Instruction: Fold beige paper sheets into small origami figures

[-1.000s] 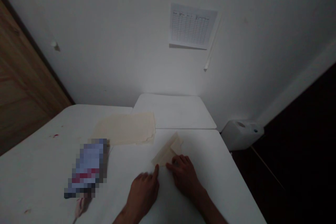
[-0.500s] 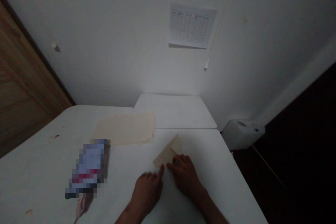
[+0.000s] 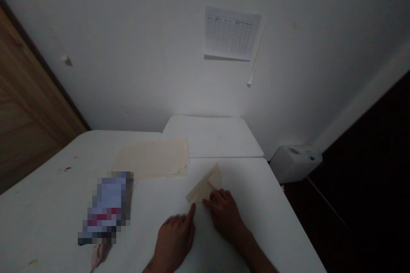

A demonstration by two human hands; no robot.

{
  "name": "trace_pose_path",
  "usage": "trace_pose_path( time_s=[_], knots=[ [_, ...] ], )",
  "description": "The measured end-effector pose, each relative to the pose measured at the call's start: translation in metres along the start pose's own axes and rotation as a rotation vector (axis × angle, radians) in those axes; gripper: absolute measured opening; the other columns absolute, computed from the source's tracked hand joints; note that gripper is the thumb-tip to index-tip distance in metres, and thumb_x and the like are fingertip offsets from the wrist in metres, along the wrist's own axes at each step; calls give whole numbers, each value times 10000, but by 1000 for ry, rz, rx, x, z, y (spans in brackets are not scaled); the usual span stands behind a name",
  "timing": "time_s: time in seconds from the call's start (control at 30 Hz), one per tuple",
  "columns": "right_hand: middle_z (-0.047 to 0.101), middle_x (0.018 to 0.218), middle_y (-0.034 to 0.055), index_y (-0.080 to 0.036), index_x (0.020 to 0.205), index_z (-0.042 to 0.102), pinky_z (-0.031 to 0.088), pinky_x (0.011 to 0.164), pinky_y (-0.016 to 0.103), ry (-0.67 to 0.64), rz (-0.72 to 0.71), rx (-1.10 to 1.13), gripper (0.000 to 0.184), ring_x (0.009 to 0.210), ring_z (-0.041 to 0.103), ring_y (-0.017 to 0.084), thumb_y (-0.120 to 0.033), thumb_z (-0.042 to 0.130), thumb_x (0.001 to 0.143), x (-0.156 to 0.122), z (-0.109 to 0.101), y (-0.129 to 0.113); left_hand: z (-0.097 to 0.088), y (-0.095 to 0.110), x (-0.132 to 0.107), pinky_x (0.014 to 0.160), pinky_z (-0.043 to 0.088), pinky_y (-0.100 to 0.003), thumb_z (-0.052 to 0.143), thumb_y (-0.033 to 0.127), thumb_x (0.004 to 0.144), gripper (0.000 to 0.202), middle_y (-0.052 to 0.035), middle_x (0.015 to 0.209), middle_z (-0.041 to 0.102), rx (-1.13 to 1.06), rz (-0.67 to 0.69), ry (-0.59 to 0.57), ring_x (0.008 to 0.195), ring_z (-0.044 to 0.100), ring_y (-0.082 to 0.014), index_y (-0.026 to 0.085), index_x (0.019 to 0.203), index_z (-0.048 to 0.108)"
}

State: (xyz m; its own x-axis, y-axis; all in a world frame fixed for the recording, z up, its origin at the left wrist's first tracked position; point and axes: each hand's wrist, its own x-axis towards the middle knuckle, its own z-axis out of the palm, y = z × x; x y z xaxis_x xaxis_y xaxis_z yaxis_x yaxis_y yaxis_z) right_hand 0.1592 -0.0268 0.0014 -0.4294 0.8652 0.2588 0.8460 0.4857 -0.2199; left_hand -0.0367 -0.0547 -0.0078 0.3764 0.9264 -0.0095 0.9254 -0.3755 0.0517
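Observation:
A small folded piece of cream paper (image 3: 203,187) lies slanted on the white table, its upper corner pointing away from me. My left hand (image 3: 175,236) rests just below it, index finger stretched out with the tip at the paper's lower left edge and the other fingers curled. Nothing is held in that hand. Over the paper's lower right part, my right hand (image 3: 224,213) holds it down, index finger along the bottom edge and the other fingers bent onto the sheet. The fingers hide that corner.
A stack of cream paper sheets (image 3: 156,158) lies behind and to the left. Closer sits a blurred blue-and-white item (image 3: 105,204) with a red stripe. A printed table sheet (image 3: 230,34) hangs on the wall. Beyond the table's right edge stands a white plastic container (image 3: 296,164).
My left hand has slid slightly left and toward me, its index fingertip moving left along the paper's bottom edge. My right hand stays nearly in place on the paper.

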Motion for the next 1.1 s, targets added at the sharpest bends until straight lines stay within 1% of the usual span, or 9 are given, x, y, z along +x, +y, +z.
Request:
trace_pose_path(
  time_s=[0.1, 0.23, 0.43, 0.57, 0.67, 0.8, 0.87, 1.0, 1.1],
  knots=[
    [585, 1042, 31, -308, 1177, 594, 340, 873, 338, -2, -15, -1, 340, 957, 470, 194, -143, 551, 882, 0, 0, 0, 0, 0, 1, 760, 493, -357, 383, 157, 910, 497, -75, 877, 708, -2, 5, -18, 798, 654, -223, 179, 1405, 412],
    [586, 1032, 23, -311, 1172, 590, 338, 874, 337, 8, -30, 10, 329, 946, 473, 190, -140, 531, 898, 1, 0, 0, -2, 0, 3, 756, 491, -365, 378, 155, 903, 509, -82, 870, 708, -19, 5, -36, 791, 659, -229, 171, 1411, 402],
    [572, 1028, 42, -313, 1207, 575, 334, 856, 350, -17, -71, -11, 354, 935, 470, 203, -136, 513, 907, 2, -1, 0, -8, 1, 8, 755, 490, -354, 401, 173, 890, 539, -81, 880, 716, -35, 15, -84, 794, 673, -226, 202, 1428, 374],
    [561, 1044, 35, -349, 1252, 541, 332, 854, 349, -46, -85, -29, 398, 942, 461, 207, -159, 542, 902, 3, -4, -1, -10, 1, 11, 735, 490, -355, 385, 188, 899, 520, -85, 846, 716, -32, 12, -85, 775, 676, -231, 191, 1419, 391],
    [560, 1066, 33, -364, 1286, 511, 329, 865, 350, -61, -95, -37, 444, 954, 461, 205, -155, 547, 896, 3, -7, -2, -10, 1, 12, 729, 487, -355, 378, 182, 897, 506, -86, 855, 715, -46, 19, -87, 774, 673, -230, 196, 1401, 418],
    [567, 1078, 35, -367, 1294, 503, 335, 870, 349, -66, -98, -42, 444, 961, 468, 201, -158, 529, 902, 4, -7, -2, -10, 1, 12, 737, 483, -338, 375, 174, 890, 515, -84, 874, 718, -64, 12, -87, 774, 671, -212, 215, 1402, 414],
    [576, 1070, 38, -347, 1279, 515, 339, 878, 352, -63, -96, -35, 427, 967, 474, 204, -150, 519, 900, 4, -6, -2, -11, 1, 13, 734, 486, -341, 380, 183, 886, 522, -85, 864, 720, -56, 9, -99, 770, 673, -216, 215, 1406, 410],
    [596, 1095, 47, -270, 1236, 541, 342, 904, 355, -43, -79, 6, 391, 990, 484, 209, -110, 496, 882, 4, -2, -1, -13, -2, 14, 738, 492, -362, 386, 199, 891, 519, -91, 857, 722, -48, 6, -110, 783, 682, -235, 213, 1409, 414],
    [607, 1091, 43, -250, 1194, 562, 341, 909, 354, -30, -74, 49, 354, 990, 491, 209, -102, 492, 879, 4, 0, -1, -14, -3, 16, 749, 493, -371, 388, 206, 895, 528, -92, 877, 726, -64, 10, -118, 798, 685, -240, 209, 1423, 393]
  ],
)
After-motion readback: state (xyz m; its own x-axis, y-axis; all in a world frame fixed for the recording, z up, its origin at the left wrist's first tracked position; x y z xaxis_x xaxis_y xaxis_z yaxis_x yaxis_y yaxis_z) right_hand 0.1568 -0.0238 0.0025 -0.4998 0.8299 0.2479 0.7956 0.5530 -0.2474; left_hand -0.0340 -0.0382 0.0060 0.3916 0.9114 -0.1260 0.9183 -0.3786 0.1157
